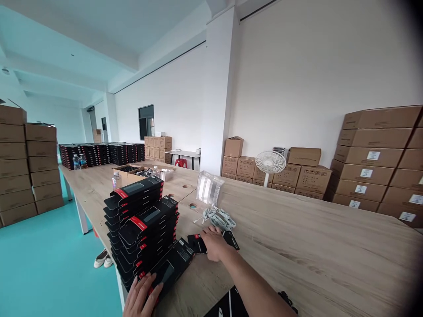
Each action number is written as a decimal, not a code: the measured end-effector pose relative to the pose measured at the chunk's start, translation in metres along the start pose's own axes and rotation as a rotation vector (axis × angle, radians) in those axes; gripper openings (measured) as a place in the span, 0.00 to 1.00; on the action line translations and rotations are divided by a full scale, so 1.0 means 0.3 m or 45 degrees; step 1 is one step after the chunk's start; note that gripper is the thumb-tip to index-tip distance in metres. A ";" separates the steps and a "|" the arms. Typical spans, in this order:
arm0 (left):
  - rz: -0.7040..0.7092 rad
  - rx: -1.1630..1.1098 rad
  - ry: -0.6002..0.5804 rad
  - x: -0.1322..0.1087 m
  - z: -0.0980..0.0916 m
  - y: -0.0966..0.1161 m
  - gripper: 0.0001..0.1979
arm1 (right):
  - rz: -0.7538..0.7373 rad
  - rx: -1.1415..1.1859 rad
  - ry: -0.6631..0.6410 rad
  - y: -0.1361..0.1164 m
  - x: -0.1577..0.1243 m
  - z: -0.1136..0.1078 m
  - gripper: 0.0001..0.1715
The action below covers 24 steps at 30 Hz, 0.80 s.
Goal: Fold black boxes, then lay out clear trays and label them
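My left hand lies with fingers spread on a black retail box with a clear window and red corner, flat at the table's near edge. My right hand reaches forward and rests palm down on small black cards on the wooden table; its fingers look loosely curled over them. Just beyond that hand lies a bundle of coiled white cables. Two stacks of the same black boxes stand to the left of both hands.
A stack of clear plastic trays stands behind the cables. An open carton, a small bottle and long rows of black boxes sit farther down the table. Cardboard cartons and a white fan line the wall.
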State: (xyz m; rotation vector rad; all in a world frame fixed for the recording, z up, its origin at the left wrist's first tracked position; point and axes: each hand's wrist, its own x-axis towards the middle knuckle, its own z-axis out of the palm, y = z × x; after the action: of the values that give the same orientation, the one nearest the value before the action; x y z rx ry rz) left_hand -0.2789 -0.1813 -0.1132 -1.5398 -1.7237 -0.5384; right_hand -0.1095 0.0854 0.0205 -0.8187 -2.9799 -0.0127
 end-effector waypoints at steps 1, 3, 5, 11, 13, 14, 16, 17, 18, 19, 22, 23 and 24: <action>0.057 0.023 0.009 0.015 0.000 -0.012 0.22 | 0.043 -0.001 0.030 0.020 -0.012 -0.012 0.36; 0.135 0.052 0.018 0.043 -0.004 -0.029 0.21 | 0.123 0.004 0.095 0.061 -0.038 -0.038 0.32; 0.148 0.060 0.016 0.062 -0.012 -0.033 0.21 | 0.167 0.013 0.139 0.098 -0.066 -0.060 0.29; 0.107 0.026 0.048 0.062 -0.022 -0.021 0.19 | 0.121 0.007 0.110 0.121 -0.121 -0.044 0.41; 0.119 0.025 0.073 0.061 -0.014 -0.022 0.18 | 0.120 -0.018 0.105 0.103 -0.111 -0.017 0.47; 0.131 0.028 0.084 0.063 -0.008 -0.022 0.18 | 0.129 -0.031 0.101 0.094 -0.101 -0.004 0.49; 0.120 0.040 0.102 0.068 0.006 -0.016 0.17 | 0.160 -0.056 0.087 0.084 -0.075 0.018 0.51; 0.094 0.047 0.111 0.071 0.014 -0.010 0.16 | 0.182 -0.064 0.077 0.083 -0.061 0.025 0.51; 0.055 0.053 0.120 0.073 0.022 -0.003 0.15 | 0.210 -0.070 0.064 0.085 -0.047 0.029 0.51; 0.006 0.056 0.126 0.075 0.030 0.007 0.15 | 0.242 -0.074 0.052 0.089 -0.033 0.032 0.51; -0.114 0.035 0.130 0.075 0.045 0.033 0.15 | 0.357 -0.082 0.016 0.105 -0.004 0.033 0.49; -0.136 0.016 0.127 0.074 0.046 0.040 0.15 | 0.392 -0.083 0.005 0.109 0.000 0.031 0.48; -0.154 -0.007 0.123 0.072 0.044 0.045 0.15 | 0.422 -0.082 -0.004 0.112 0.000 0.028 0.46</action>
State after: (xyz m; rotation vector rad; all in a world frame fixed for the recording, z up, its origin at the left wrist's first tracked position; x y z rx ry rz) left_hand -0.2691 -0.1547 -0.1074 -1.3964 -1.7501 -0.6687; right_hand -0.0927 0.1145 0.0118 -1.3086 -2.8194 -0.0944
